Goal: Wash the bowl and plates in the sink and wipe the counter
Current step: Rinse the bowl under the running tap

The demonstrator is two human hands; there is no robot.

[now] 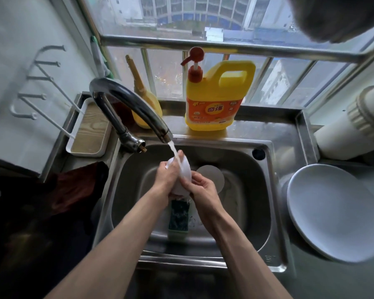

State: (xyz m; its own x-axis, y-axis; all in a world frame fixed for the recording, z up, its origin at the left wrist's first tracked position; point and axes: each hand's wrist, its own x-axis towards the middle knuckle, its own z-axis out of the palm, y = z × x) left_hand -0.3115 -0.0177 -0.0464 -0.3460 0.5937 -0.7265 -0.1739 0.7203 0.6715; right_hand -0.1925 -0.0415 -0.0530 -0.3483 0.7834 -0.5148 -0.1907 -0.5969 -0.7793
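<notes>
Head: bowl [185,170] on edge, seemingly mouth-left.

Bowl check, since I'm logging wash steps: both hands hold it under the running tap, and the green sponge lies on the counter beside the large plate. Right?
Not quite. The head view shows the sponge lying in the sink, not on the counter. It lies below the left hand and right hand, which do hold the bowl under the running tap.
</notes>
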